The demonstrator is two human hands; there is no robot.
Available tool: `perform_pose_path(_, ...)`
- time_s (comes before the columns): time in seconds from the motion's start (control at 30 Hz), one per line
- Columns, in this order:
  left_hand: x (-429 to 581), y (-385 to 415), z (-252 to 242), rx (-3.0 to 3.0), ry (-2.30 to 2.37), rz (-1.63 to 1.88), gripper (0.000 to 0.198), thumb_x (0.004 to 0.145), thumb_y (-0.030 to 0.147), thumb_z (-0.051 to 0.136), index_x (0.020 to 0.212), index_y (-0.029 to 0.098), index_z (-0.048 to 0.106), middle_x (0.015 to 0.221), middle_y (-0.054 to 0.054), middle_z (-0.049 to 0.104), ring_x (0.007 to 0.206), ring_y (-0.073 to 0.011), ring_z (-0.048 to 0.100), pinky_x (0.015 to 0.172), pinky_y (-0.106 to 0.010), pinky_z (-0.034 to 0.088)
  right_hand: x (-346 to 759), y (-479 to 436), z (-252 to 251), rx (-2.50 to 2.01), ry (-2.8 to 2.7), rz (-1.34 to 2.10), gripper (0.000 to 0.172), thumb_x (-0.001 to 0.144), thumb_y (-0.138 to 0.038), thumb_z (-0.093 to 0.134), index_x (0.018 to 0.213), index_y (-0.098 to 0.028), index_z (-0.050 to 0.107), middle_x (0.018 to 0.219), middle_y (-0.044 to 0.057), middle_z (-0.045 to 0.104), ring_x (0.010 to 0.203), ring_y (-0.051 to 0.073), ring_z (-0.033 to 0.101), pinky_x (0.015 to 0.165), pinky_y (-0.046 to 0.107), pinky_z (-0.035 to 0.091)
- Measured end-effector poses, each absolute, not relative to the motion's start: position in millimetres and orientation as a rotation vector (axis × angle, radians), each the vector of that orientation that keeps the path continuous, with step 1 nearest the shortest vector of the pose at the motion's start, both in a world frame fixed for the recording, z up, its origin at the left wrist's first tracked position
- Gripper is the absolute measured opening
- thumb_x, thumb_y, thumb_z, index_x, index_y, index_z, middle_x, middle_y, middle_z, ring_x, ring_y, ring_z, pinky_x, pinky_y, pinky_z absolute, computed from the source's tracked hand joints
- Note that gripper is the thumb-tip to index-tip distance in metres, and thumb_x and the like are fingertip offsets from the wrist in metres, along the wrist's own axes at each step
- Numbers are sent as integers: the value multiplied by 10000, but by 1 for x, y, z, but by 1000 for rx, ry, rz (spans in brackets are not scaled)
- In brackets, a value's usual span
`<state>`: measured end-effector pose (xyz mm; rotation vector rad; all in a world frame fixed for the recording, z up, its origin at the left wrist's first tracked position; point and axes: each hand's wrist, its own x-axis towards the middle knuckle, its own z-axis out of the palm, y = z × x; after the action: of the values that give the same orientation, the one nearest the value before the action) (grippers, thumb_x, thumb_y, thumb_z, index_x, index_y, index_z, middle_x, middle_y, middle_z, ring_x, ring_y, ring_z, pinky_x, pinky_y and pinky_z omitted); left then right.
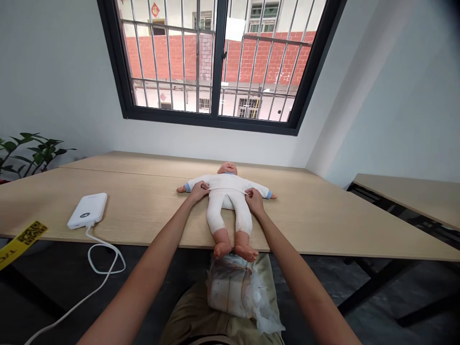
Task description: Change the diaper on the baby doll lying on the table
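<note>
A baby doll (230,199) lies on its back on the wooden table, head toward the window and bare feet over the front edge. It wears a white shirt (226,182) with blue cuffs and white trousers (216,213). At the shirt's lower left side, my left hand (199,190) is closed in a pinch on the hem. My right hand (254,199) pinches the same hem on the other side. The doll's arms stretch out sideways beyond both hands. On my lap rests an opened clear plastic pack of what look like diapers (230,290).
A white power bank (87,211) with a white cable (104,282) lies on the table (143,211) at left, the cable hanging over the edge. A yellow tag (23,242) is at far left, below a plant (32,153). A barred window (215,120) is ahead; another table (409,196) stands right.
</note>
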<state>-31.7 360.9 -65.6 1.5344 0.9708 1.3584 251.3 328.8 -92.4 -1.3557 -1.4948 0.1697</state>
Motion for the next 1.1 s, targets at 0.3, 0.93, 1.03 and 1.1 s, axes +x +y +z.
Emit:
perform_pose_path(0.3,-34,360,-69,1428,961,1390,164,595,148,703,696,161,575,658,1,615,590,-121,556,561,-224,403,244,317,-79,-1303,-1305,380,191,684,-239,483,803,-172,617,724,11,629,672,159,543,694,284,424)
perform_pose_path(0.93,-36,354,-62,1100,837,1309,279,577,92,798,709,140,557,640,-9,650,637,-123,646,737,-280,538,241,310,-62,-1057,-827,925,120,716,-138,644,766,-190,548,711,-14,638,567,95,596,581,216,548)
perform_pose_path(1.03,-35,355,-63,1082,839,1329,291,555,94,802,702,140,556,647,-6,650,658,-126,648,748,-282,533,241,309,-64,-1038,-859,928,188,696,-126,646,859,-185,575,714,-18,643,581,105,595,584,228,538)
perform_pose_path(1.1,-36,356,-63,1059,840,1336,282,563,92,792,698,143,549,648,-4,648,663,-124,648,744,-277,531,241,308,-65,-1030,-900,930,237,697,-160,664,920,-184,587,719,-15,652,584,110,592,587,234,529)
